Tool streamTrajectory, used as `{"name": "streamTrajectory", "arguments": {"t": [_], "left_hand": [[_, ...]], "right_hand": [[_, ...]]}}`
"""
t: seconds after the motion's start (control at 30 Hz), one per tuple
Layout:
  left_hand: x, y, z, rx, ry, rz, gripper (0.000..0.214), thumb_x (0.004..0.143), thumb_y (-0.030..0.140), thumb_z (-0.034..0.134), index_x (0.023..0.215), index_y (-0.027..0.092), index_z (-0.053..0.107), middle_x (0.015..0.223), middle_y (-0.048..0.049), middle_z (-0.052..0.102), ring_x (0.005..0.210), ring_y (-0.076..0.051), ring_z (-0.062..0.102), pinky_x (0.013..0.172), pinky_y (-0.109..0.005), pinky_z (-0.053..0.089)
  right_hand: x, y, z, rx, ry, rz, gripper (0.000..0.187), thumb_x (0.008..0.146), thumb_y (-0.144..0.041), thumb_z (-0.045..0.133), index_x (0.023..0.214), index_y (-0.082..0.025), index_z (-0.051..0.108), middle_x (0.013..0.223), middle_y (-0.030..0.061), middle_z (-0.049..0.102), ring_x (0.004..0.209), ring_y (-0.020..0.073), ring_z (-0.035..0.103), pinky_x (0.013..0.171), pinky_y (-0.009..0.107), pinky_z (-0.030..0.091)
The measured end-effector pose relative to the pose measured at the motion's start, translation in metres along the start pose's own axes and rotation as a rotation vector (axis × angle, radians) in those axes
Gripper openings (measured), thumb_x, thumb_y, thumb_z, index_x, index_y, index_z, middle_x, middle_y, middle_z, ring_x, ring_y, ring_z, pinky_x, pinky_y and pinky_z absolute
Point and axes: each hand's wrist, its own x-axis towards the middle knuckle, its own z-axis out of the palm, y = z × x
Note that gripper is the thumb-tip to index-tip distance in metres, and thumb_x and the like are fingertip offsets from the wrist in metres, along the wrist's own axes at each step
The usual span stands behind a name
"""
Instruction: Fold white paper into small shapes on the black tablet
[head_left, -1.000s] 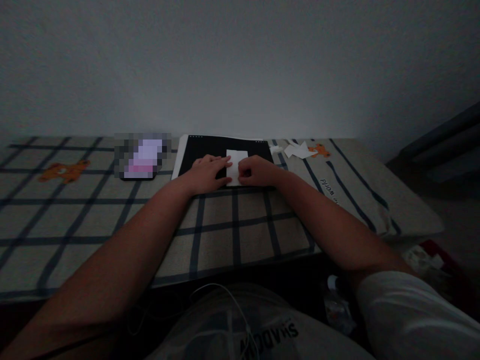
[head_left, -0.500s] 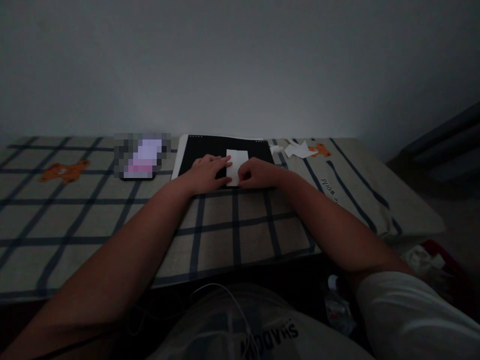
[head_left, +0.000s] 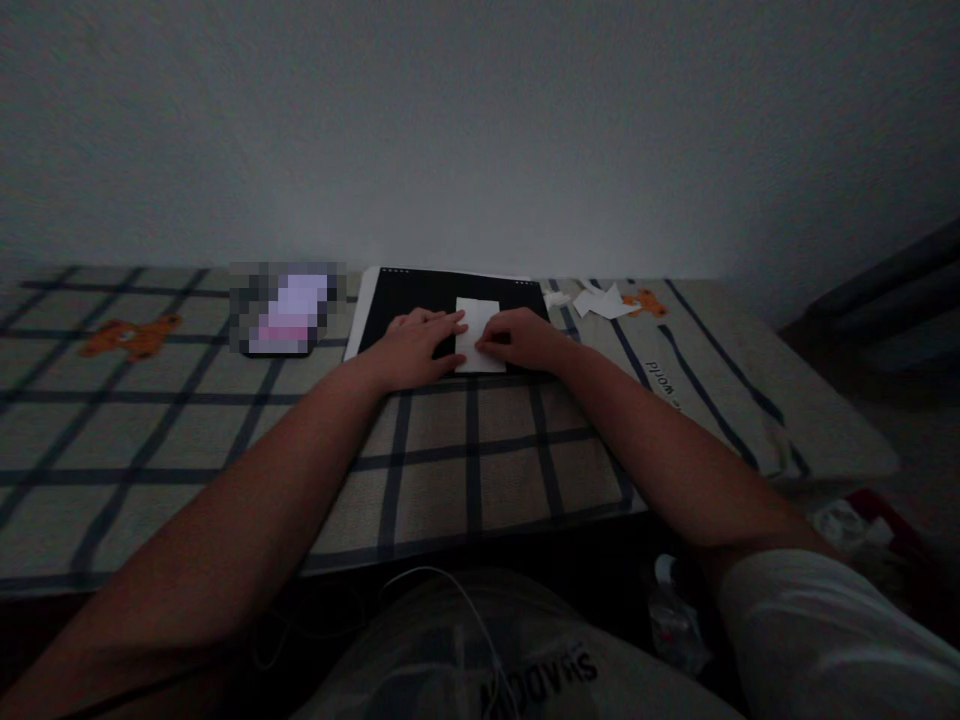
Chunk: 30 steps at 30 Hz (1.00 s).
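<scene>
A small white sheet of paper (head_left: 478, 312) lies on a black sheet or board (head_left: 420, 289) with a white border. My left hand (head_left: 420, 345) rests flat with its fingers stretched out, and the fingertips touch the paper's left edge. On the right part of the paper is my right hand (head_left: 525, 338). Its fingers are curled together, with the tips against the paper's surface. Whether anything small is between those fingertips cannot be made out in the dim light.
Left of the board lies a phone (head_left: 289, 310) with its screen lit and blurred. Folded white paper scraps (head_left: 602, 301) lie to the right. A checked cloth (head_left: 442, 460) covers the table. Below the front edge are a plastic bottle (head_left: 675, 620) and a red bin (head_left: 896, 530).
My right hand has shifted slightly up and away from the paper's lower right edge, with its fingertips now on the paper. The left hand stays in place.
</scene>
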Motion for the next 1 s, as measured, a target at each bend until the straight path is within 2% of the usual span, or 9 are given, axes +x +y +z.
{"name": "streamTrajectory", "arguments": {"t": [0.23,0.37,0.6,0.87,1.0], "left_hand": [[0.001,0.000,0.001,0.012,0.008,0.005,0.067,0.097,0.050,0.048,0.158,0.022,0.039,0.160,-0.0109,0.046,0.146,-0.035,0.039,0.116,-0.053,0.033],[0.001,0.000,0.001,0.015,0.008,0.003,0.069,0.097,0.050,0.049,0.158,0.021,0.039,0.159,-0.0129,0.047,0.146,-0.035,0.039,0.116,-0.054,0.033],[0.001,0.001,0.001,0.008,0.016,-0.001,0.068,0.097,0.050,0.050,0.158,0.023,0.040,0.159,-0.0129,0.047,0.145,-0.035,0.040,0.116,-0.055,0.033],[0.001,0.002,0.000,0.006,0.008,-0.001,0.068,0.096,0.048,0.049,0.158,0.021,0.039,0.159,-0.0131,0.047,0.145,-0.035,0.040,0.115,-0.054,0.032],[0.001,0.002,0.000,0.021,0.009,-0.006,0.070,0.096,0.048,0.049,0.160,0.021,0.036,0.157,-0.0138,0.049,0.145,-0.035,0.039,0.114,-0.052,0.033]], "right_hand": [[0.011,-0.003,0.009,-0.154,0.140,0.189,0.023,0.094,-0.024,0.060,0.088,-0.013,0.079,0.083,0.0084,0.074,0.073,0.0162,0.057,0.069,0.029,0.036],[0.016,0.002,0.013,-0.168,0.164,0.204,0.027,0.097,-0.026,0.058,0.099,-0.012,0.081,0.090,0.0097,0.077,0.077,0.0172,0.061,0.072,0.030,0.038],[0.019,0.005,0.014,-0.331,0.110,0.171,0.036,0.102,-0.027,0.047,0.108,-0.016,0.081,0.101,0.0103,0.078,0.090,0.0218,0.066,0.081,0.033,0.041],[0.016,-0.004,0.015,-0.446,0.061,0.272,0.042,0.105,-0.035,0.039,0.132,-0.019,0.067,0.124,0.0130,0.071,0.109,0.0263,0.065,0.086,0.035,0.046],[0.017,-0.011,0.014,-0.481,0.006,0.317,0.044,0.105,-0.035,0.037,0.137,-0.018,0.061,0.128,0.0150,0.068,0.111,0.0275,0.065,0.087,0.036,0.048]]}}
